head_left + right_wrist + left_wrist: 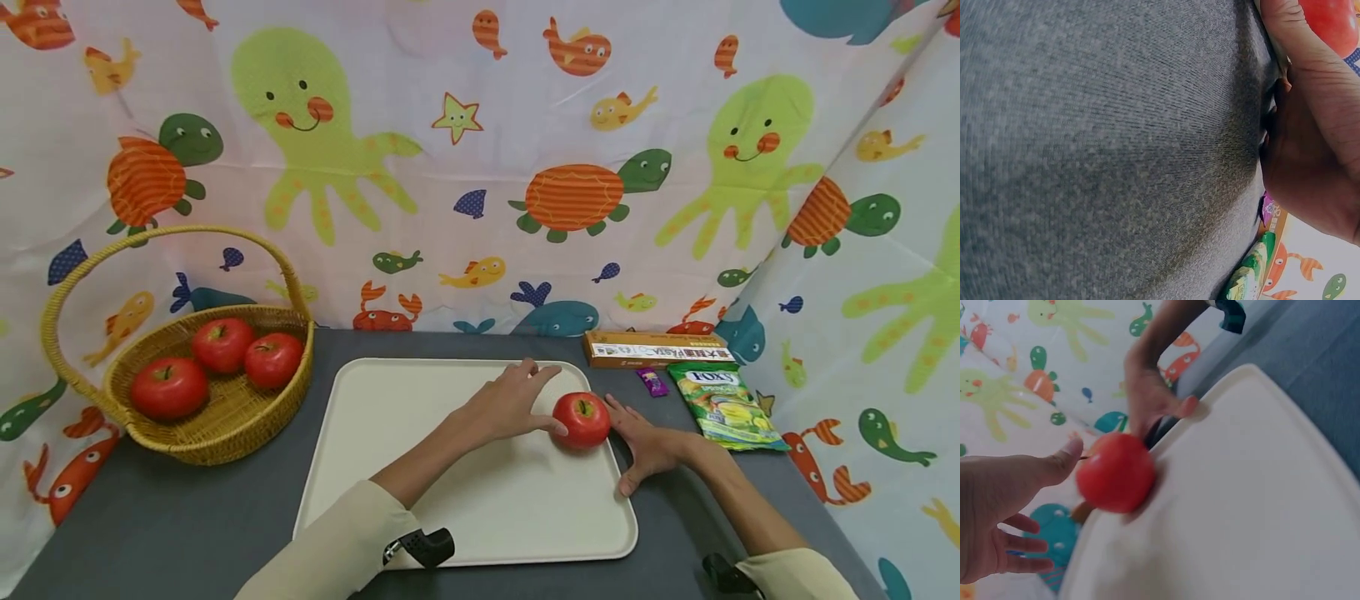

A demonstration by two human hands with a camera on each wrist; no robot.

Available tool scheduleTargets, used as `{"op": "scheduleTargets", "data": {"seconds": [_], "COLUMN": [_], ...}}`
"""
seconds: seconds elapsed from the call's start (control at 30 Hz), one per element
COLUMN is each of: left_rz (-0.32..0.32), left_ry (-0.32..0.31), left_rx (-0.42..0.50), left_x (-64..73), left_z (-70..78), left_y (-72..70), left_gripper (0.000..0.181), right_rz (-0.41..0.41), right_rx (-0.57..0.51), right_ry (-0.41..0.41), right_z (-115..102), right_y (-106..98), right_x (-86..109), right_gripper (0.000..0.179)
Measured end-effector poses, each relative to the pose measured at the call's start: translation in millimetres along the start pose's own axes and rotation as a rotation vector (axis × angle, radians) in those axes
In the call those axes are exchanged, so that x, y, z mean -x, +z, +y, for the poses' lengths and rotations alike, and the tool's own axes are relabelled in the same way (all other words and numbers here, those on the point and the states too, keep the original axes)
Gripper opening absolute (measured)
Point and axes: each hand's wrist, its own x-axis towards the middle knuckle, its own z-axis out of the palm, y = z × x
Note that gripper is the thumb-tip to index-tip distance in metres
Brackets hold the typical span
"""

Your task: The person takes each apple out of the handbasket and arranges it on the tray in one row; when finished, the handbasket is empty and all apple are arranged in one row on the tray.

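Observation:
A red apple [582,421] sits near the right edge of a cream tray [525,517]. My left hand [510,404] is just left of it, fingers spread and the thumb tip at the apple's side. Whether the thumb touches the apple I cannot tell. In the left wrist view the left hand [1007,509] has its fingers apart from the apple [1117,472]. My right hand [651,446] lies at the tray's right edge, with fingertips beside the apple and the thumb by the rim. The right wrist view shows this hand [1316,137] low over the grey tabletop.
A yellow woven basket [225,442] with a tall handle stands at the left, with three red apples [171,388] in it. At the back right lie a long brown box [652,350], a small purple packet [652,382] and a green Foxy's bag [723,406]. A patterned curtain [420,50] hangs behind.

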Motion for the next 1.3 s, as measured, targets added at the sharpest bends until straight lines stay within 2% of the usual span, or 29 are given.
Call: {"op": "scheduleTargets", "data": {"seconds": [0.17, 0.4, 0.6, 0.8, 1.0, 1.2, 1.3], "left_rz": [0.022, 0.076, 0.146, 0.174, 0.186, 0.174, 0.195], "left_ry": [0.018, -0.011, -0.037, -0.101, -0.176, -0.267, -0.288], "left_rx": [-0.025, -0.028, -0.058, -0.063, -0.086, -0.099, -0.116], "left_x": [18.3, 44.8, 71.0, 98.9, 123.8, 146.3, 153.9], "left_z": [-18.5, -37.7, -58.6, -82.8, -105.5, -122.1, -128.3], "left_y": [-28.1, -73.1, -102.8, -128.8, -146.6, -164.3, -173.3], "left_gripper": [0.086, 0.077, 0.070, 0.071, 0.072, 0.074, 0.072], "right_rz": [-0.004, 0.013, 0.005, 0.008, -0.019, -0.034, -0.032], "right_rx": [0.000, -0.006, -0.011, -0.016, -0.037, -0.058, -0.064], "right_ry": [0.006, -0.023, -0.036, -0.030, 0.004, 0.012, 0.016], "right_z": [-3.8, -5.7, -1.5, -3.4, -6.4, -6.6, -8.4], "right_y": [1.4, -1.2, -0.4, 0.8, 5.8, 6.3, 2.4], "right_x": [-0.5, 3.0, 2.1, -0.5, 2.9, 2.2, -0.5], "right_gripper": [0.143, 0.143, 0.143, 0.143, 0.142, 0.139, 0.140]}}
